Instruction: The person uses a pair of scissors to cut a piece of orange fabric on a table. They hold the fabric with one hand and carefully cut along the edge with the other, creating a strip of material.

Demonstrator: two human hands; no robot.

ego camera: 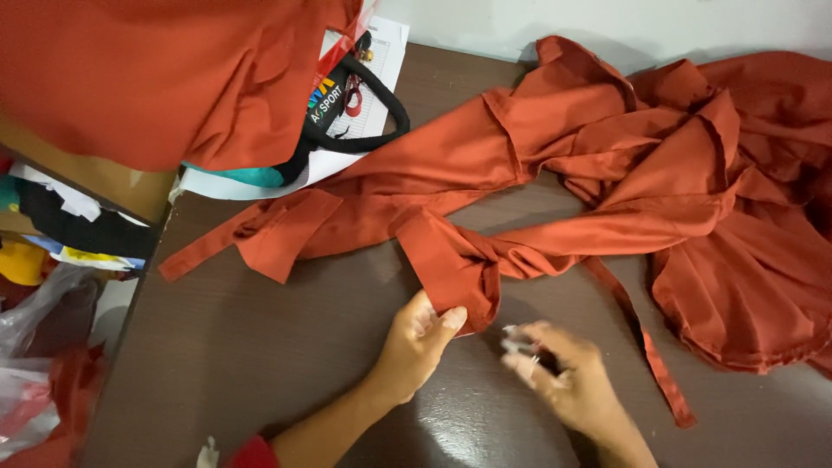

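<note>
A rust-orange garment (pixel 659 165) lies spread over a dark brown table (pixel 243 347), with sleeves and thin straps trailing toward me. My left hand (pixel 416 342) pinches the cuff end of one sleeve (pixel 451 260) at the table's middle. My right hand (pixel 563 377) is just right of it, blurred, with fingers curled around a small silvery tool (pixel 520 345) that I cannot identify. A narrow strap (pixel 646 347) of the garment runs down past my right hand.
A second heap of orange cloth (pixel 156 69) sits on a cardboard box (pixel 95 178) at the upper left. A black-handled bag (pixel 351 113) lies on white paper (pixel 381 61) behind the sleeve. Fabric scraps and plastic bags (pixel 43 321) fill the left edge.
</note>
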